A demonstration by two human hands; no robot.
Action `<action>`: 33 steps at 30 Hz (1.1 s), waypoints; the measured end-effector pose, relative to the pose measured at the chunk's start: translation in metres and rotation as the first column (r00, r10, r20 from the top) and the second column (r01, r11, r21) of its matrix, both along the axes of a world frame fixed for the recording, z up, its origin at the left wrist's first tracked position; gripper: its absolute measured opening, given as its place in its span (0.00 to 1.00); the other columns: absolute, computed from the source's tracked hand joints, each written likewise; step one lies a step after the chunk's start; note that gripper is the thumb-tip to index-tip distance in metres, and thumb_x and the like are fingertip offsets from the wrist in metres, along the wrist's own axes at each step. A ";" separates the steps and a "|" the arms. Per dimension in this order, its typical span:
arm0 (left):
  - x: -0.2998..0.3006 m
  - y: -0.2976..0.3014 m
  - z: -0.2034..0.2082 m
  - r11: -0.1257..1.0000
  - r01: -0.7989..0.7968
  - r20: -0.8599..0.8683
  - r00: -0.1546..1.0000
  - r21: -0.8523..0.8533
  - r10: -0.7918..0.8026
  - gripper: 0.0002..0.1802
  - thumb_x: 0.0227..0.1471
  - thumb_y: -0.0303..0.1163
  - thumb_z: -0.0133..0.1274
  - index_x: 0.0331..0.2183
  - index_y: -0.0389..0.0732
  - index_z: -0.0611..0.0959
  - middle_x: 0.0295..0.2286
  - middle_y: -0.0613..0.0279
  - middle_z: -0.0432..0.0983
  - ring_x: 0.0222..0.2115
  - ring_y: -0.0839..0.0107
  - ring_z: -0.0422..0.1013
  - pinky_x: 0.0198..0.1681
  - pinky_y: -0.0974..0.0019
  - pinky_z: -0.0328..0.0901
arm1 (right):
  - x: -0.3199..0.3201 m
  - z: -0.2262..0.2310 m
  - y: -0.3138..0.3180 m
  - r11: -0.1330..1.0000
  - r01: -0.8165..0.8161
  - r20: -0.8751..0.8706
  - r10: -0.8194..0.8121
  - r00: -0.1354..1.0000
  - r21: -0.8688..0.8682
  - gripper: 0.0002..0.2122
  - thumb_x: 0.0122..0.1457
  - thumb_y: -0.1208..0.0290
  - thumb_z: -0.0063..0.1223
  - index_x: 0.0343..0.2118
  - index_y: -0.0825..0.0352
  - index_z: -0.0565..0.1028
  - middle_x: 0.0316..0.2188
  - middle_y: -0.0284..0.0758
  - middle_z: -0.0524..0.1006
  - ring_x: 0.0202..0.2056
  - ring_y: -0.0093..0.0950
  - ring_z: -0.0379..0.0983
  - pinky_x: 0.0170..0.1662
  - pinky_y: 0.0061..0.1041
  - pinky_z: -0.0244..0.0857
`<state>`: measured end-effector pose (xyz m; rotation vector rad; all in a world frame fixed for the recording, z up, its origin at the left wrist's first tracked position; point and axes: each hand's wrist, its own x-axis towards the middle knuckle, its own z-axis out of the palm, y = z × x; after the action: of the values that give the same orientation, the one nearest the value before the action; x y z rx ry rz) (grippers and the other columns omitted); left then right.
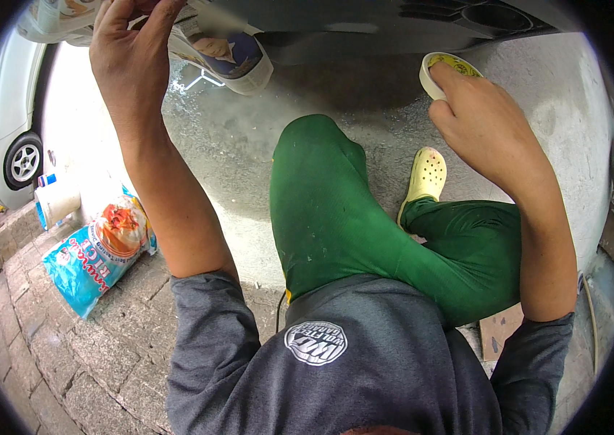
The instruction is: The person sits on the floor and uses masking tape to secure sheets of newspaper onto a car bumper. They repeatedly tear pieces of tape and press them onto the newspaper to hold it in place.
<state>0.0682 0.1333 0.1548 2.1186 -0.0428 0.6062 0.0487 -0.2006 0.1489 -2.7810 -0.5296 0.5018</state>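
My left hand [131, 61] is raised at the top left, its fingers pinched together against a sheet of printed newspaper [247, 72] hanging along the lower edge of a dark car bumper [386, 22]. The fingertips partly run out of view at the top. Over on the right, my right hand [482, 119] grips a roll of masking tape [431, 88], pale outside with a yellow inner ring, its fingers reaching into the ring. The roll is just below the bumper, apart from the newspaper.
A blue rice sack [89, 264] lies on the stone paving at left, beside a white bucket [59, 201]. Beyond stands a white car [13, 109]. My green-trousered knee [318, 167] and a yellow clog [426, 174] are below the bumper. A hose or cable [591, 319] runs at right.
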 end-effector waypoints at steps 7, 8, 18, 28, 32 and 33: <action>0.001 -0.002 -0.004 1.000 0.002 0.078 0.997 0.031 -0.005 0.02 0.59 0.21 0.61 0.35 0.36 0.83 0.30 0.69 0.77 0.33 0.80 0.73 0.40 0.74 0.68 | 0.001 -0.002 0.000 1.000 -0.010 0.010 0.010 1.000 0.003 0.12 0.58 0.73 0.46 0.42 0.73 0.75 0.33 0.57 0.80 0.38 0.57 0.78 0.48 0.54 0.70; 0.001 -0.005 -0.005 0.999 -0.024 0.091 0.996 0.043 0.020 0.02 0.59 0.21 0.61 0.35 0.36 0.83 0.30 0.69 0.77 0.33 0.80 0.73 0.40 0.74 0.68 | 0.001 -0.003 0.000 1.000 -0.013 0.014 0.013 1.000 0.005 0.12 0.58 0.73 0.46 0.42 0.73 0.75 0.33 0.57 0.80 0.38 0.57 0.78 0.47 0.54 0.70; 0.004 0.041 -0.016 0.990 0.025 0.028 0.999 0.136 -0.029 0.20 0.57 0.30 0.68 0.49 0.34 0.82 0.41 0.60 0.80 0.39 0.74 0.75 0.45 0.73 0.70 | 0.003 -0.010 -0.006 1.000 -0.030 -0.037 0.029 0.999 -0.011 0.16 0.60 0.72 0.45 0.48 0.73 0.74 0.35 0.59 0.79 0.39 0.59 0.77 0.47 0.55 0.69; 0.004 0.000 -0.009 0.999 -0.022 0.109 0.994 0.034 0.018 0.03 0.59 0.22 0.62 0.36 0.35 0.83 0.31 0.69 0.75 0.34 0.79 0.71 0.40 0.74 0.67 | 0.002 -0.010 -0.005 0.999 -0.014 -0.042 0.012 0.999 -0.039 0.17 0.60 0.72 0.45 0.50 0.74 0.74 0.36 0.59 0.80 0.39 0.58 0.78 0.48 0.53 0.70; 0.001 -0.004 -0.004 0.998 -0.039 0.125 0.992 0.049 0.032 0.03 0.59 0.21 0.62 0.35 0.35 0.83 0.32 0.69 0.75 0.34 0.79 0.71 0.40 0.74 0.68 | -0.001 -0.013 -0.007 1.000 -0.019 0.018 0.018 1.000 0.018 0.13 0.58 0.73 0.47 0.43 0.72 0.75 0.32 0.57 0.80 0.38 0.57 0.78 0.47 0.54 0.70; 0.001 -0.004 -0.005 0.998 -0.040 0.121 0.992 0.044 0.034 0.03 0.59 0.21 0.62 0.35 0.35 0.83 0.32 0.68 0.75 0.34 0.79 0.71 0.40 0.74 0.68 | 0.000 -0.014 -0.007 1.000 -0.017 0.019 0.017 1.000 0.017 0.13 0.58 0.73 0.47 0.43 0.72 0.75 0.32 0.57 0.80 0.38 0.57 0.78 0.46 0.54 0.70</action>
<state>0.0696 0.1291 0.1494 2.1296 -0.0857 0.7618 0.0483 -0.2075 0.1351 -2.7692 -0.5595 0.4734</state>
